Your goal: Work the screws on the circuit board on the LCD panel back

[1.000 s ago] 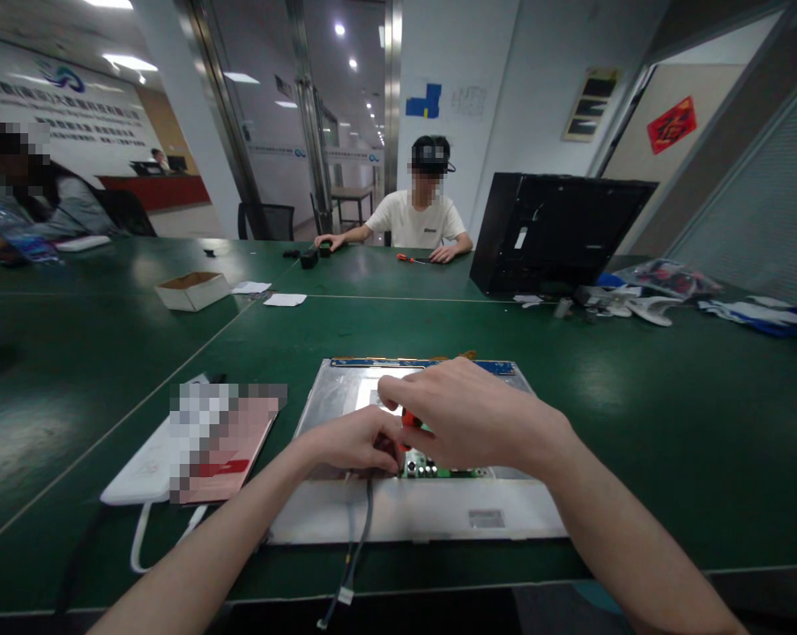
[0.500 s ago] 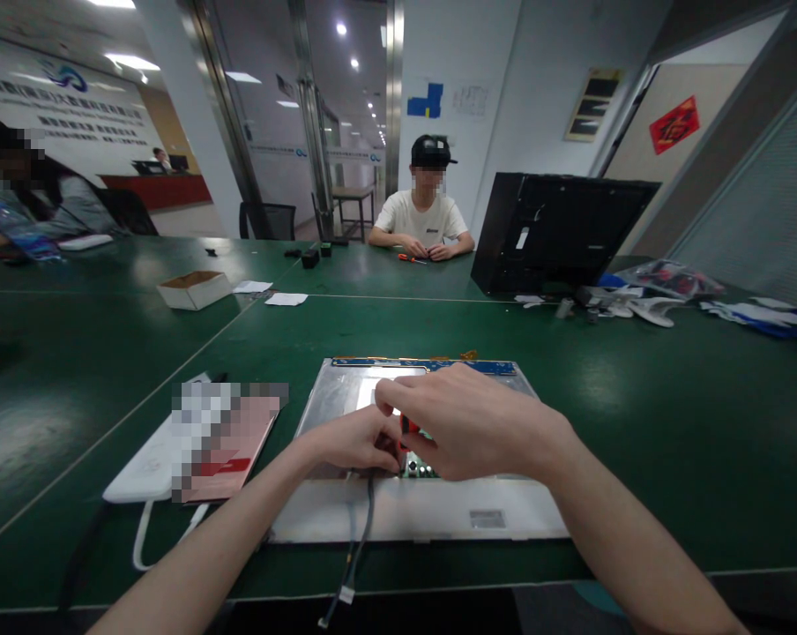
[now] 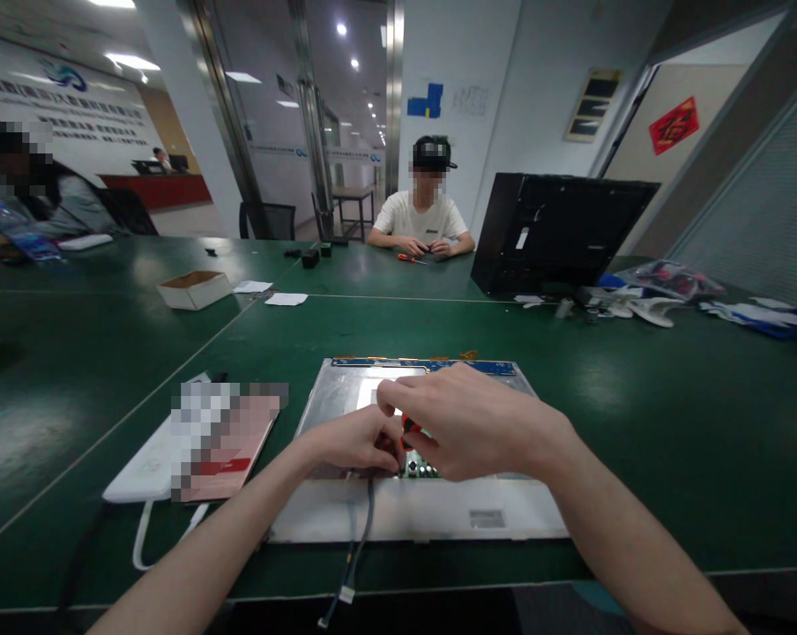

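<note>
A flat display panel (image 3: 425, 520) lies on the table before me, its metal back up, with a green circuit board (image 3: 420, 467) near its middle. My right hand (image 3: 461, 419) is closed around the red-and-black handle of a screwdriver (image 3: 408, 429), upright over the board; its shaft is mostly hidden. Beside it, my left hand (image 3: 368, 438) has its fingers pinched together low at the board's left end, and what they hold is hidden. A dark cable (image 3: 361, 538) runs from under my left hand over the panel's near edge.
Left of the panel lie a white power bank (image 3: 140, 467) with a white cable and a pink phone-like slab (image 3: 256, 441). An open cardboard box (image 3: 197, 291) stands farther back. Across the table sits a person (image 3: 425, 212) near an orange screwdriver (image 3: 408, 258); a black monitor (image 3: 563, 234) stands right.
My right hand has turned slightly on the screwdriver; my left hand has stayed in place. The person opposite drew one hand back from the black items, bringing both hands together.
</note>
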`<state>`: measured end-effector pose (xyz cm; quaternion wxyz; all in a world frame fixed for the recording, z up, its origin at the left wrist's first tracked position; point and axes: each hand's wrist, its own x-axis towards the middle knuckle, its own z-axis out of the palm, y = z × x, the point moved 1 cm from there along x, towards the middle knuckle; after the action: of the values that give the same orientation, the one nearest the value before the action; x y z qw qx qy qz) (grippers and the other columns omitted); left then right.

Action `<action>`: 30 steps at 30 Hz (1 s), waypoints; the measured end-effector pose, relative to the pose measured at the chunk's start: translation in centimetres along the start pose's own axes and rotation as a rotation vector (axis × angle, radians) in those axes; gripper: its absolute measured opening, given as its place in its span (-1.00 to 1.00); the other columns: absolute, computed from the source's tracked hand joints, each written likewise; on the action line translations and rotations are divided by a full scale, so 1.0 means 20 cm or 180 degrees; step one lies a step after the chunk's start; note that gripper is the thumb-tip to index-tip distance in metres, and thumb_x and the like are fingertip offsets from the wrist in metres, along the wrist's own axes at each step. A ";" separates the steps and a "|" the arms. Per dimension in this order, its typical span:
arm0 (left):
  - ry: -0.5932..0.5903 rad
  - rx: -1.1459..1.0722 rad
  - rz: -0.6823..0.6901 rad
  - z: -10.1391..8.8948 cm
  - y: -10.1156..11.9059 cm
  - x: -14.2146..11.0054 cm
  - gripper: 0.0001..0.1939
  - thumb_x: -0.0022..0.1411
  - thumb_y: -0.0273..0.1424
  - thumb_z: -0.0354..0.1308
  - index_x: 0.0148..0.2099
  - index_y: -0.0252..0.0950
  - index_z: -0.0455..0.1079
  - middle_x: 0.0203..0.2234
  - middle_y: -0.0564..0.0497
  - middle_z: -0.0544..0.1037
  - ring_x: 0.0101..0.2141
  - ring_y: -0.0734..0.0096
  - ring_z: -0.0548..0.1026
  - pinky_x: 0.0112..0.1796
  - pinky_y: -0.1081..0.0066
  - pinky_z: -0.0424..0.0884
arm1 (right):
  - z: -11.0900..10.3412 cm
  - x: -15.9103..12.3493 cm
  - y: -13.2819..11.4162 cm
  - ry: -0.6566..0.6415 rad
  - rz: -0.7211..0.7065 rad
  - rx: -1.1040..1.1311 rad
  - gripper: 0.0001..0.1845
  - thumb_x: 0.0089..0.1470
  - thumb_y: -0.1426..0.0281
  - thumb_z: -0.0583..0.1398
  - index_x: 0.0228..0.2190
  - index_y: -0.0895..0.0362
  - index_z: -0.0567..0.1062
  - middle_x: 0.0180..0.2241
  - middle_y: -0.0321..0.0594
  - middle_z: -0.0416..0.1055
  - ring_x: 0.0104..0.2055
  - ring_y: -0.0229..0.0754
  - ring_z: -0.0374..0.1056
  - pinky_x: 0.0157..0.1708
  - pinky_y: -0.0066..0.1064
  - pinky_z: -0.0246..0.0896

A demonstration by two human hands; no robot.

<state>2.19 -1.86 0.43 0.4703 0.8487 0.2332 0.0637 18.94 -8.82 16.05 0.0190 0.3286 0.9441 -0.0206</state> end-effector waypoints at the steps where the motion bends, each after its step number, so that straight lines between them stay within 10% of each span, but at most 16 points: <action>1: -0.0013 0.0012 0.0036 0.00 0.00 0.00 -0.89 0.11 -0.45 0.23 -0.27 -0.32 0.53 -0.47 0.03 0.56 -0.43 0.40 0.48 -0.40 0.51 0.36 | 0.00 0.00 0.00 0.0027 0.0040 -0.0017 -0.82 0.10 0.39 0.14 -0.21 0.12 0.31 -0.30 -0.18 0.48 -0.38 -0.20 0.36 -0.55 -0.43 -0.07; 30: 0.0070 0.0211 -0.0026 -0.01 0.01 0.00 -0.87 0.10 -0.46 0.20 -0.25 -0.33 0.52 -0.45 0.02 0.57 -0.42 0.39 0.47 -0.40 0.49 0.34 | 0.02 0.00 0.00 0.0148 -0.0072 -0.0005 -0.87 0.10 0.37 0.13 -0.27 0.13 0.33 -0.33 -0.20 0.48 -0.42 -0.23 0.32 -0.56 -0.42 -0.11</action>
<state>2.14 -1.88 0.70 0.4396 0.8622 0.2438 0.0632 19.05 -8.85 15.74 -0.0030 0.3183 0.9479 -0.0124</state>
